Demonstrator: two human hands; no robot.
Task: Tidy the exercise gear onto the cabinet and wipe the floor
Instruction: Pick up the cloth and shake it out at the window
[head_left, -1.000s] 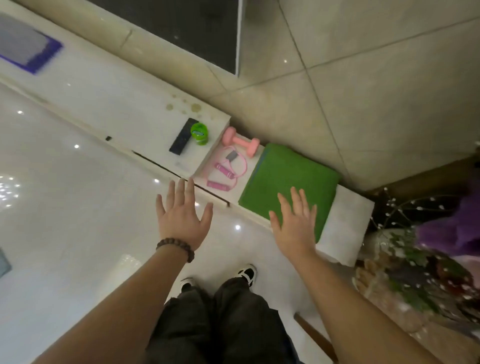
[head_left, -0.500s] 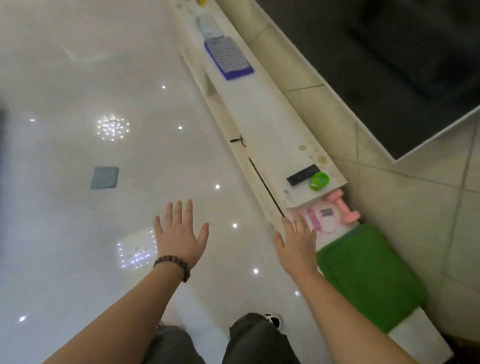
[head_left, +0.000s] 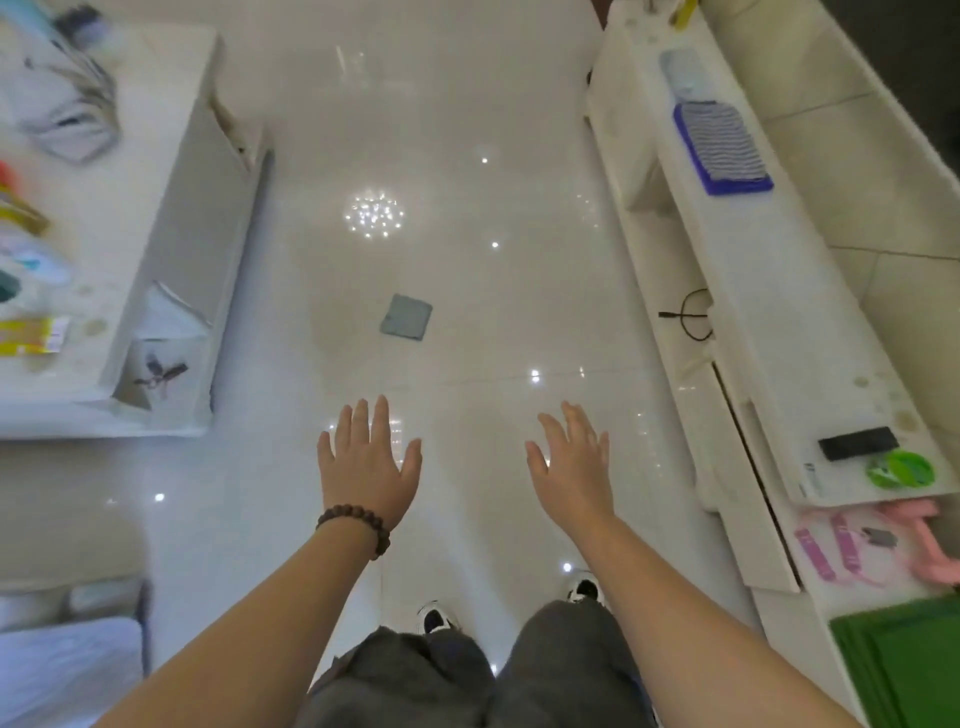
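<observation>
I hold both arms extended forward over the floor (head_left: 467, 130), palms down. The left hand (head_left: 370, 464) carries a bead bracelet (head_left: 358, 522) at the wrist; its fingers (head_left: 361, 423) are spread wide and hold nothing. The right hand (head_left: 574, 465) is tilted slightly, thumb edge lower, fingers likewise spread and empty. Neither hand touches any object.

A grey cloth (head_left: 406, 317) lies flat on the floor ahead of the hands, well apart from both.

The cabinet (head_left: 779, 322) runs along my right side. Near the end of its raised top sit a black rectangular item (head_left: 858, 442) and, just beside it, a green ring-shaped item (head_left: 903, 469). On the lower section past that end lie a pink skipping rope (head_left: 836, 545) and a pink dumbbell (head_left: 922, 540), the dumbbell nearer the wall. A green mat (head_left: 904, 660) lies flat beside them. Toward the far end of the top rests a blue-edged striped pad (head_left: 722, 148).

The counter (head_left: 114, 218) at my left carries several items; they are blurred, possibly packets and papers.
</observation>
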